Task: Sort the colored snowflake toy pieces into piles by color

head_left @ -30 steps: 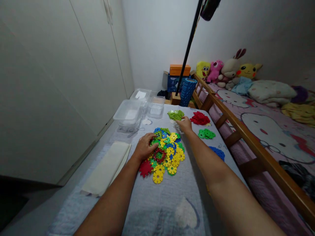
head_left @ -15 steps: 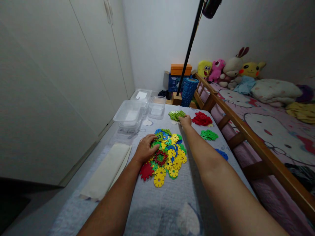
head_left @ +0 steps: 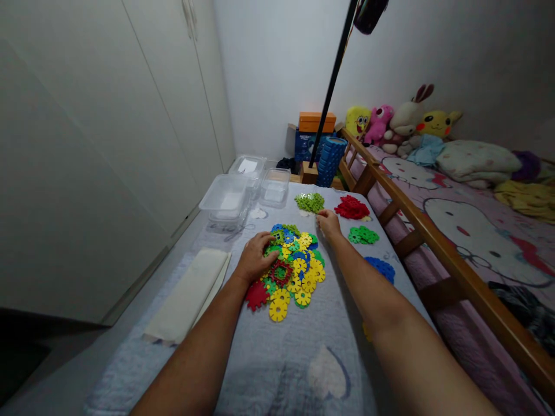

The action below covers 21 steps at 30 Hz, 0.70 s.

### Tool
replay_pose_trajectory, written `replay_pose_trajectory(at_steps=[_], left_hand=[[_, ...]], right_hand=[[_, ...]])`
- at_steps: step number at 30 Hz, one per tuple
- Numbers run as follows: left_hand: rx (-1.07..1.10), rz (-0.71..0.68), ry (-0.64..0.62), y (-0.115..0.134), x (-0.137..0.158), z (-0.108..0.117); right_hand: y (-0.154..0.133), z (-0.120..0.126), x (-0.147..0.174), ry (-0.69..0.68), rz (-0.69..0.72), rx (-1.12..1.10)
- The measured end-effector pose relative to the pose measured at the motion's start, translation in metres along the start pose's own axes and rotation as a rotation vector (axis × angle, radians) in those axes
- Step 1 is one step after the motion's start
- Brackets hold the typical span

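Observation:
My left hand (head_left: 256, 257) rests at the left side of a mixed pile of plastic snowflake discs (head_left: 309, 282), fingers spread and thumb apart over the pieces. Yellow, green and blue discs make up most of this pile, with a red square piece (head_left: 281, 273) and a larger red piece (head_left: 257, 296) on its left side. Just in front of the light green pile (head_left: 309, 202) is my right hand (head_left: 329, 224), above the cloth. Its fingers are curled together, and whatever may be between them is hidden.
Sorted piles of red pieces (head_left: 352, 207), green discs (head_left: 363, 234) and blue discs (head_left: 380, 270) line the table's right side. Clear plastic containers (head_left: 225, 196) stand at the back left. A folded cream cloth (head_left: 191, 297) lies left. A wooden bed rail (head_left: 407, 216) borders the right.
My right hand has drawn back from the light green pile toward me. My left hand stays on the mixed pile. The view has shifted slightly, showing more of the blue pile.

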<state>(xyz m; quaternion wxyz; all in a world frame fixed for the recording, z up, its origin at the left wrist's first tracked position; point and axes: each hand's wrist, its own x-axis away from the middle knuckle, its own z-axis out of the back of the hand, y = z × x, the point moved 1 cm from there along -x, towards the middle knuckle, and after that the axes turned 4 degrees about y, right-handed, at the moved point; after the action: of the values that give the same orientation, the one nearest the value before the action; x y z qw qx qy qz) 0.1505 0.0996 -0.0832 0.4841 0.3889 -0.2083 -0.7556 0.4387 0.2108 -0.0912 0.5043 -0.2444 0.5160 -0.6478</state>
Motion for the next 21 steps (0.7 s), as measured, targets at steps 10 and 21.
replay_pose_trajectory(at_steps=[10, 21], left_hand=[[-0.077, 0.000, -0.032, -0.001, -0.001, -0.003], [0.046, -0.051, -0.100, 0.005, -0.001, -0.001]], right_hand=[[-0.024, -0.025, 0.056, -0.452, 0.302, 0.380], [-0.034, -0.010, 0.083, -0.565, 0.313, 0.250]])
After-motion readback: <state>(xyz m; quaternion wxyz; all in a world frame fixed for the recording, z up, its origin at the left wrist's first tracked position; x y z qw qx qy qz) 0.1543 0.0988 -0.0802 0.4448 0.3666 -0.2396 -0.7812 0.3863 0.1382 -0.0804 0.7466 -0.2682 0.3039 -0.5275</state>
